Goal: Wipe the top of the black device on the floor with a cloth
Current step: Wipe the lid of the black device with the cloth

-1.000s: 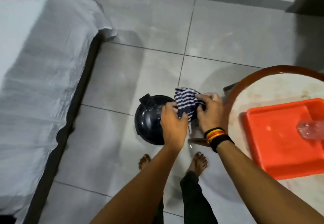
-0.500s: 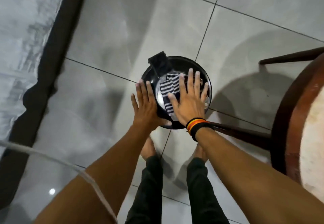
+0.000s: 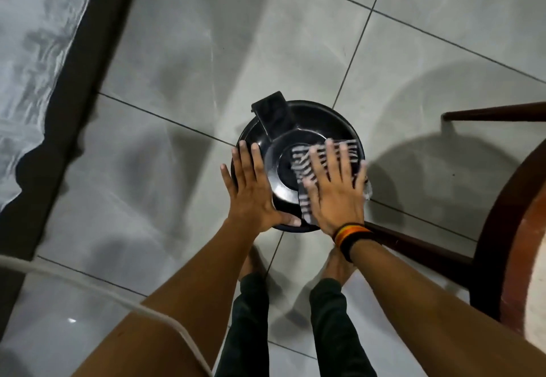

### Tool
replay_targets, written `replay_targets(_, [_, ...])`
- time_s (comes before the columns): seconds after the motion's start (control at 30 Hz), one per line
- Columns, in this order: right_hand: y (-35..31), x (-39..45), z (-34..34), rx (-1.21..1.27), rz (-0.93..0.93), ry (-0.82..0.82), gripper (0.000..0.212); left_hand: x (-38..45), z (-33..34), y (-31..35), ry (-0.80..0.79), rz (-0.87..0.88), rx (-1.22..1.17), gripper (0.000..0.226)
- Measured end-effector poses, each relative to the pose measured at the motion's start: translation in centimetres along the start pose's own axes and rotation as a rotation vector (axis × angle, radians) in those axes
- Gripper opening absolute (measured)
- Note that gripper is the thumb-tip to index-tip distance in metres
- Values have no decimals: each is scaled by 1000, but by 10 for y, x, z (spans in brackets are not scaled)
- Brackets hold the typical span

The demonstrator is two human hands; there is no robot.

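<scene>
Fingers [image 3: 331, 158] of our right hand [image 3: 334, 196] spread flat, pinning the soft striped cloth [image 3: 301, 164] to the hard, likely slick black device [image 3: 295, 140] on the floor [image 3: 177, 51], while our open left hand [image 3: 251, 190] steadies its rim.

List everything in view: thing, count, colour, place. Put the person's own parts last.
black device: one, glossy black, round, on the floor at centre
cloth: one, black and white stripes, on the device's top under the right hand
floor: grey tiles, all around
bed: one, white sheet with dark edge, left
table: one, round, dark brown rim and legs, right
cord: one, white, lower left
wristbands: black, orange, yellow, right wrist
left hand: flat on the device's left edge
right hand: spread flat on the cloth
feet: two, bare, below the device
</scene>
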State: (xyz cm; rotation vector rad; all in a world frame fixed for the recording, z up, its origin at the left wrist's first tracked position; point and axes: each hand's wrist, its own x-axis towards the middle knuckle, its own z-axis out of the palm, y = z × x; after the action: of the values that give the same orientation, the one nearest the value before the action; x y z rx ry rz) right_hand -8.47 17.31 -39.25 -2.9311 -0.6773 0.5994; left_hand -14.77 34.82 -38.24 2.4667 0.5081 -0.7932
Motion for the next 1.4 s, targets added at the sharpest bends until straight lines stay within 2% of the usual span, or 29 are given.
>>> replay_targets(0.07, [-20,38,-9,113,265,65,64,0,-2,1,-3,-10,9,178])
replay_targets(0.1, [-36,60,-14,144,294,74,64,1,-2,3,-7,-16,9,178])
replay_targets(0.13, [-53,76,-18,129,231,56,64,1,-2,3,-10,-29,9,178])
replay_targets(0.23, [-84,83,-17,-5,-186,-5,61,0,-2,3,-55,-71,57,176])
replay_targets(0.3, [-64,65,-17,-18,-376,-39,59,-2,-4,5,-87,-76,46,172])
replay_targets(0.37, [-27,36,-14,-53,-463,-66,59,-4,-8,8,-76,-80,-4,173])
replay_targets(0.4, [-7,23,-15,-72,-434,-83,60,-4,-10,10,-77,-87,-19,175])
replay_targets(0.5, [12,24,-21,11,-159,-57,61,-4,-13,12,-75,-101,-24,177])
replay_targets(0.57, [-16,57,-26,96,11,-37,61,-3,-13,12,-75,-106,-6,178])
replay_targets(0.63, [-50,102,-35,189,78,-55,59,-4,-11,10,-70,-120,0,178])
replay_targets(0.77, [-54,132,-46,161,-21,-102,58,-5,-14,13,-79,-125,-9,177])
replay_targets(0.87, [-32,78,-44,43,-203,-51,60,-7,-16,15,-91,-126,-13,178])
replay_targets(0.93, [-26,46,-37,-10,-284,-85,60,-6,-17,16,-98,-133,-14,178])
replay_targets(1.0, [-37,53,-32,-9,-242,-91,59,-6,-16,16,-99,-135,-12,178])
replay_targets(1.1, [-76,104,-32,21,-68,-44,59,-3,-12,13,-80,-143,1,180])
replay_targets(1.13, [-87,117,-31,-3,-89,-46,58,-2,-9,11,-79,-149,2,180])
replay_targets(1.27, [-68,100,-32,-83,-501,-67,53,-2,-8,10,-106,-128,12,175])
replay_targets(1.3, [-49,83,-32,-79,-534,-62,54,-2,-9,11,-110,-118,0,174])
replay_targets(1.33, [-30,65,-29,-58,-497,-54,55,-2,-10,11,-114,-115,-23,175])
replay_targets(1.4, [0,46,-23,20,-219,-15,58,-4,-13,13,-108,-118,-55,176])
